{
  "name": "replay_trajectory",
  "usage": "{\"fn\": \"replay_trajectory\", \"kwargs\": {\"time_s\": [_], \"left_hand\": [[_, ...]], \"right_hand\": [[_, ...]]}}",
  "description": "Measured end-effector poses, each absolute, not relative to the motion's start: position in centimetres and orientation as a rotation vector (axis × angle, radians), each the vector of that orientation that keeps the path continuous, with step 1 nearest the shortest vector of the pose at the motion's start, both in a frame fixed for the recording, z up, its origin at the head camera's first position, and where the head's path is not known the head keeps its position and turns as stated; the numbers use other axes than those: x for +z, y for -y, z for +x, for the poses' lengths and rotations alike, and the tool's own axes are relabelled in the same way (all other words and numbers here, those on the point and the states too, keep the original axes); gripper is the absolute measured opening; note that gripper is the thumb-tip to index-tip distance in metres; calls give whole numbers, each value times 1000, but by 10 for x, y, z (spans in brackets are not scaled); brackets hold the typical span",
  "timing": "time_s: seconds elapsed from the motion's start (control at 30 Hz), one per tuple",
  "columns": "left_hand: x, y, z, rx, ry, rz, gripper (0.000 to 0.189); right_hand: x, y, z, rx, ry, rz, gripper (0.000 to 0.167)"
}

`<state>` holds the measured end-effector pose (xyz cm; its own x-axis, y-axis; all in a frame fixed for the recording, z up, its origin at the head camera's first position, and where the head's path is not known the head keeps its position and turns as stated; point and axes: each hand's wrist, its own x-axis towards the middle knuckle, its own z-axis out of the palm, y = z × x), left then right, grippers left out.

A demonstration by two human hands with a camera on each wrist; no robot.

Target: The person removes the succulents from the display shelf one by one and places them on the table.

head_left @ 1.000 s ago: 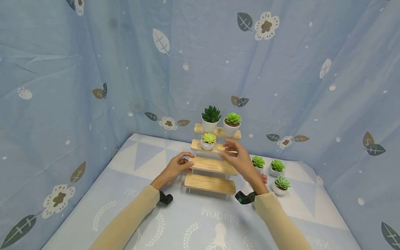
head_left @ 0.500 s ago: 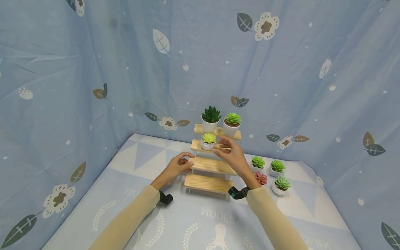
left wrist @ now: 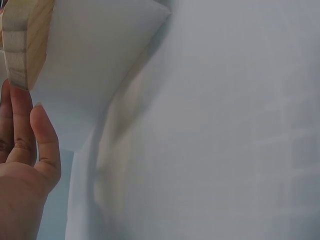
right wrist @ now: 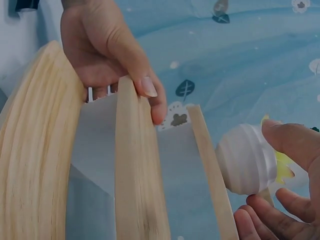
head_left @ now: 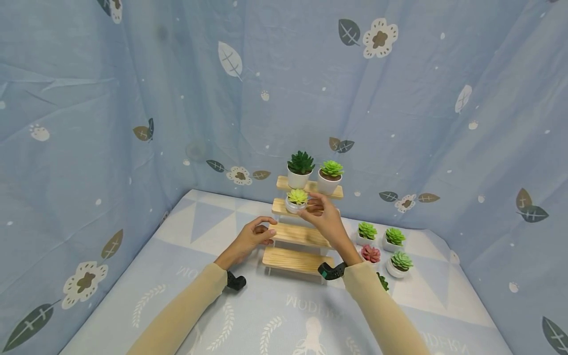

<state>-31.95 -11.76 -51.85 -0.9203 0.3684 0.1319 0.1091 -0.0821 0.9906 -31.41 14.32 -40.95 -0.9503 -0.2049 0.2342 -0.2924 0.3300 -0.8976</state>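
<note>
A small yellow-green succulent in a white pot (head_left: 296, 201) sits toward the left end of the second tier from the top of a wooden stepped plant stand (head_left: 297, 260). My right hand (head_left: 325, 218) holds this pot from its right side, thumb and fingers about it; the right wrist view shows the thumb (right wrist: 287, 137) by the rim. At the left end of the tier below, my left hand (head_left: 249, 239) steadies the stand, thumb and index finger on either side of the plank (right wrist: 135, 165). Its fingertips meet the plank's end in the left wrist view.
Two potted succulents, one dark green (head_left: 300, 168) and one bright green (head_left: 330, 176), occupy the top tier. Right of the stand, several more stand on the table, among them a pink one (head_left: 371, 253). A blue patterned curtain (head_left: 284, 88) hangs behind.
My right hand has moved left to the yellow-green succulent's pot and closed its fingers about it. The left hand has stayed on the stand.
</note>
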Motion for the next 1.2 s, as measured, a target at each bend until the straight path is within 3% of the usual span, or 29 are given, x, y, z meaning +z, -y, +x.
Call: {"fn": "replay_trajectory", "kwargs": {"time_s": [0.2, 0.8, 1.2], "left_hand": [[-519, 118, -319, 2128, -1990, 524, 42], [-517, 116, -321, 2128, -2006, 548, 40], [-518, 117, -320, 2115, -2008, 531, 42]], "right_hand": [[-411, -137, -318, 1756, 2488, 438, 77], [-412, -122, -331, 1620, 2534, 371, 65], [-412, -120, -327, 1613, 2553, 346, 67]]}}
